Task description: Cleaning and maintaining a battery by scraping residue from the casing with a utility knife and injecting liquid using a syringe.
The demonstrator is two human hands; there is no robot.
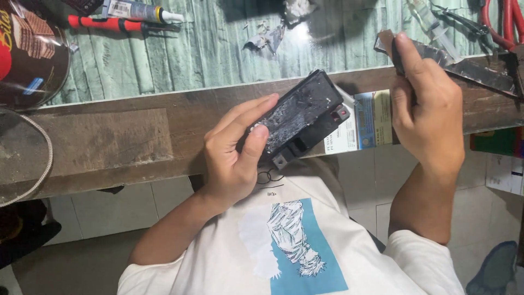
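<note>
My left hand (236,147) grips a black, flat rectangular device part (302,114) with grey flaky residue on its upper face and a small red piece at one corner. The thumb rests on the residue. It is held over the wooden table edge (136,136), tilted up to the right. My right hand (423,104) is raised at the right and closed around a thin dark tool (397,57), of which only a short bit shows by the index finger. The two hands are apart.
On the green board-pattern table top lie a red-handled screwdriver (106,23), a glue tube (139,11), torn grey scraps (267,41), a metal strip (469,68) and red-handled pliers (505,24). A brown tin (30,52) stands at the left. A sticker (363,120) is on the table edge.
</note>
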